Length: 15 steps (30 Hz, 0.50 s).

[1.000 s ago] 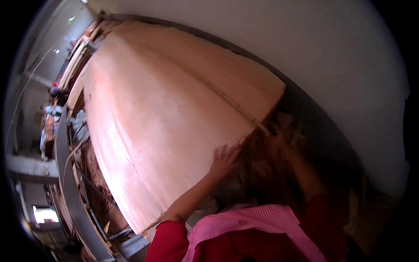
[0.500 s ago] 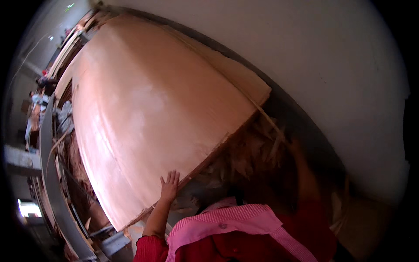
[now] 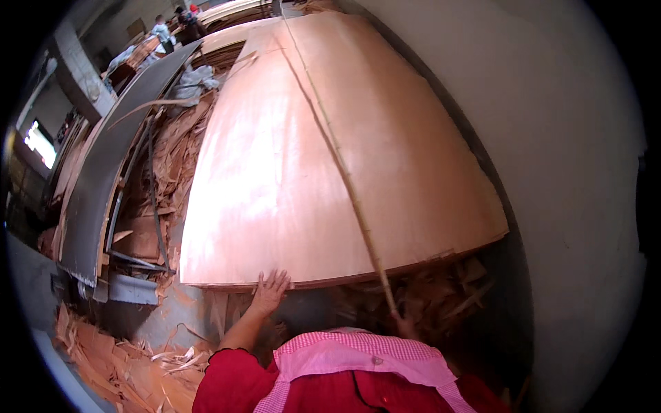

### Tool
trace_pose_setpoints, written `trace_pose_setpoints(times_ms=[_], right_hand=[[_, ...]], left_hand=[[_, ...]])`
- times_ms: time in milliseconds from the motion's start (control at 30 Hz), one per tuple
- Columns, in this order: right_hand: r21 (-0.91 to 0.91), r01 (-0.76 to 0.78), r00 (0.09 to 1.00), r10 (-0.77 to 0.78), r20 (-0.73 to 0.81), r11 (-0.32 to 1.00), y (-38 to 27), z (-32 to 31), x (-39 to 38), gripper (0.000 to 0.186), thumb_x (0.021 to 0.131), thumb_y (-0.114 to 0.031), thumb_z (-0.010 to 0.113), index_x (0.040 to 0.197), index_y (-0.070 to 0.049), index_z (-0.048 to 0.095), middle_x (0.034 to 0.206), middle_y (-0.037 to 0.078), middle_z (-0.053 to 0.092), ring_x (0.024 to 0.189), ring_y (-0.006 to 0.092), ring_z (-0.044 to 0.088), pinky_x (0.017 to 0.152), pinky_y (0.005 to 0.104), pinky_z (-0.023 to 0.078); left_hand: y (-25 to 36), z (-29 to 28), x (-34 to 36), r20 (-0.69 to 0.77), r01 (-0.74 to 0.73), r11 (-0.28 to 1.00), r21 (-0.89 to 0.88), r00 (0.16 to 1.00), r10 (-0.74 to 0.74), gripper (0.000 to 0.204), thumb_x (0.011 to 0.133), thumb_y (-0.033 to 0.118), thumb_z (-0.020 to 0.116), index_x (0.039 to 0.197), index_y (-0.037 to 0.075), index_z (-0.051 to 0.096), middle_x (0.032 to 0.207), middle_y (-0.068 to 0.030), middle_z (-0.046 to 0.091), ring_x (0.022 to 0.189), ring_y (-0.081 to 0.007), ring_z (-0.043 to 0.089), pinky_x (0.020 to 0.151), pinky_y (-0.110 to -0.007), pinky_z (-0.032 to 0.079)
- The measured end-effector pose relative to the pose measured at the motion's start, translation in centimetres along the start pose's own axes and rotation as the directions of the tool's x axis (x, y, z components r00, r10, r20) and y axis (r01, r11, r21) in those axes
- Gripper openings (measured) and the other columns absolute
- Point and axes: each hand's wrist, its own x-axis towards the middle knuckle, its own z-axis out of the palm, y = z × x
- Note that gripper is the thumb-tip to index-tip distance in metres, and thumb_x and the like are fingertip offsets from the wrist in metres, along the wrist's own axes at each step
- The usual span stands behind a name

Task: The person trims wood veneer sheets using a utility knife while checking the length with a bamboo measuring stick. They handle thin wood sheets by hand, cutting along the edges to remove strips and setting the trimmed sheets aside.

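A large pale-pink veneer sheet [image 3: 275, 179] lies on top of a stack in front of me. My left hand [image 3: 270, 289], on a red-sleeved arm, rests with fingers spread on the sheet's near edge. A thin wooden strip [image 3: 344, 179] runs lengthwise across the sheet and past its near edge. My right hand [image 3: 405, 325] sits low in shadow below that edge, closed around the strip's near end. A pink checked apron [image 3: 358, 354] covers my chest at the bottom of the view.
Torn veneer scraps [image 3: 172, 158] pile up left of the stack, beside a long grey metal frame [image 3: 103, 172]. More scraps [image 3: 117, 365] litter the floor at lower left. A white wall [image 3: 564, 172] stands close on the right. People [image 3: 172, 20] stand at the far end.
My left hand has slid along the sheet's edge to the near side and now lies flat on it. The view has swung round over the stack. The strip now shows across the sheet.
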Motion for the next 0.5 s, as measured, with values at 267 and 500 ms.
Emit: trace_pose_setpoints(times_ms=[267,500], right_hand=[[0.338,0.18,0.982,-0.152,-0.11,0.924,-8.0,16.1,-8.9,0.028,0.08,-0.029,0.058,0.068,-0.005,0.054,0.053,-0.001,0.048,0.041,0.0075,0.041,0.036,0.0232,0.028],[0.208,0.089,0.985,-0.054,-0.166,0.974,-11.7,20.5,-15.4,0.028,0.082,-0.031,0.056,0.067,-0.007,0.053,0.046,-0.001,0.042,0.035,0.009,0.039,0.032,0.0242,0.027]], left_hand=[[-11.5,3.0,-8.6,-0.096,0.115,0.978,-0.175,0.986,-0.134,0.053,0.077,0.01,0.041,0.13,0.013,0.032,0.137,-0.0073,0.026,0.127,-0.0281,0.021,0.099,-0.055,0.016],[-20.7,8.2,-15.8,0.189,0.479,0.812,-0.334,0.878,-0.44,0.055,0.081,0.025,0.049,0.132,0.021,0.028,0.14,-0.0039,0.019,0.129,-0.0256,0.016,0.098,-0.057,0.015]])
